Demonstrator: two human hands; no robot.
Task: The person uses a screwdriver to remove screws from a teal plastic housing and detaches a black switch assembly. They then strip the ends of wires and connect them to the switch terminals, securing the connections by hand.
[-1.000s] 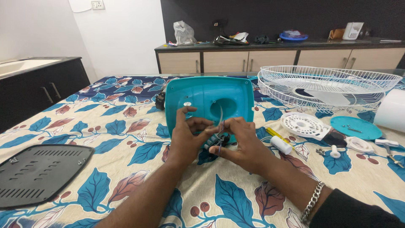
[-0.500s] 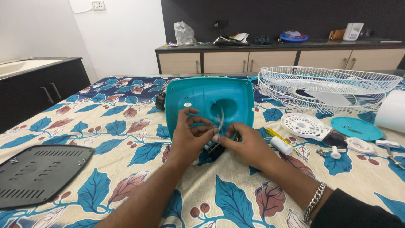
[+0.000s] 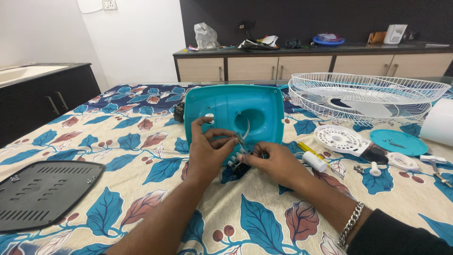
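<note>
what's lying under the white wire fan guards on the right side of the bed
Through the white wire guards, a white shape shows, likely fan blades, on the leaf-print sheet. The wires hide its outline, so I cannot tell more.

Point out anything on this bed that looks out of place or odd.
A fan lies in pieces on the floral bedsheet: white wire fan guards, a black vented plastic panel, small white parts. Both hands pinch wires at the teal plastic fan base.

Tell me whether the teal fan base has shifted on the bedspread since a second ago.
No. The teal fan base sits in the same place relative to the white wire grille beside it.
</note>
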